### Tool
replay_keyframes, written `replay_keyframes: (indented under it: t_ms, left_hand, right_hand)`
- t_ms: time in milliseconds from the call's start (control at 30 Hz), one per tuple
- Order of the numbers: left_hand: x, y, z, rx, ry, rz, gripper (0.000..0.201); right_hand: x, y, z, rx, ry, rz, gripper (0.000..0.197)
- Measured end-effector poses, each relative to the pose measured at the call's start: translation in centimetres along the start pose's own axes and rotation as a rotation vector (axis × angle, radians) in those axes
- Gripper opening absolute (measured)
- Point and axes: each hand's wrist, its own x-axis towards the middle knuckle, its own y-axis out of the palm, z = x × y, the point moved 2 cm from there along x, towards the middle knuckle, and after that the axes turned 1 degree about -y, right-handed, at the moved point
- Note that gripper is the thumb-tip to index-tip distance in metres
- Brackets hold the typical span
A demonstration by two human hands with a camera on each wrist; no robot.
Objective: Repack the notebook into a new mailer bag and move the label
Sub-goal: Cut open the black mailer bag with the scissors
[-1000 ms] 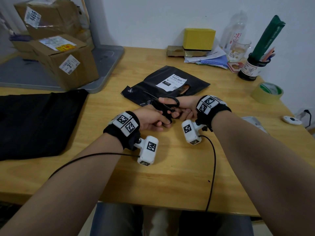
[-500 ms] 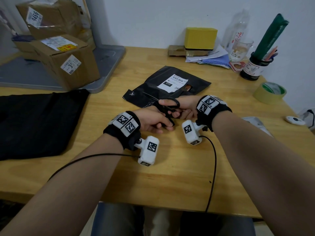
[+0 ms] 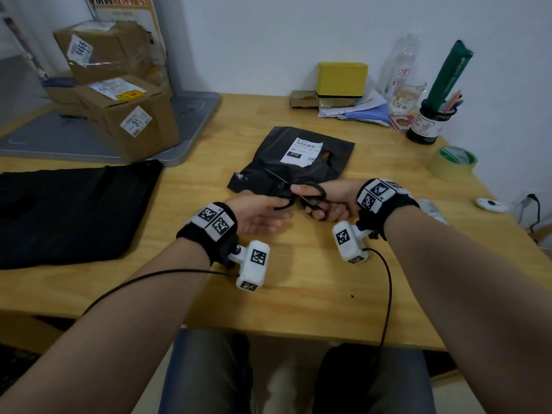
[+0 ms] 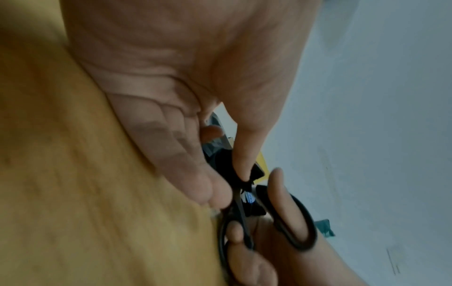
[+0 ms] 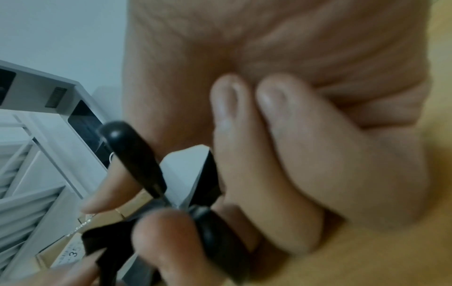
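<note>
A black mailer bag lies mid-table with a white label on top and a small tear beside the label. My right hand grips black scissors through the handle loops, and the blades point left across the bag's near edge. My left hand sits palm-up just left of them, its thumb and fingers pinching the bag's near edge beside the scissors' pivot. In the right wrist view the scissors' handle and black plastic show. No notebook is in view.
A large flat black bag lies at the left. Cardboard boxes stand on a grey tray at the back left. At the back right are a yellow box, papers, a jar of pens and a tape roll.
My left hand has uncurled somewhat and now shows its palm, still at the bag's near edge. The right hand and scissors have stayed in place. The head view has tilted up slightly.
</note>
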Motion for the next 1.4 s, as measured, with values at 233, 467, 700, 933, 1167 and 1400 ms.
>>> replay_keyframes:
  t_ms: [233,467,700,933,1167,1400]
  left_hand:
    - [-0.5,0.7,0.3,-0.487,-0.053,-0.126,0.012]
    - [1.5,0.7,0.1,-0.339,-0.033,-0.343,0.008]
    - [0.9,2.8,-1.1,-0.358,-0.075,-0.069,0.021]
    - [1.5,3.8,-0.1,-0.577,-0.112,-0.178,0.028]
    - [1.7,2.2,0.4,-0.721,0.041,-0.318,0.019]
    - [1.9,-0.3,0.3,-0.526,0.153,-0.490,0.016]
  right_hand:
    - [-2.3,-0.2,-1.7,-0.021,0.078,0.029,0.065]
    - [-4.2,-0.5,-2.2,-0.022,0.092,0.030,0.063]
    - [-5.6,-0.7,-1.7,-0.033,0.106,0.003,0.060]
    - [-6.6,-1.3,-2.9,0.008,0.112,-0.014,0.058]
    - [-5.8,-1.1,-3.8,0.076,0.080,-0.017,0.059]
    - [-4.5,-0.5,-3.0,0.062,0.027,0.008,0.061]
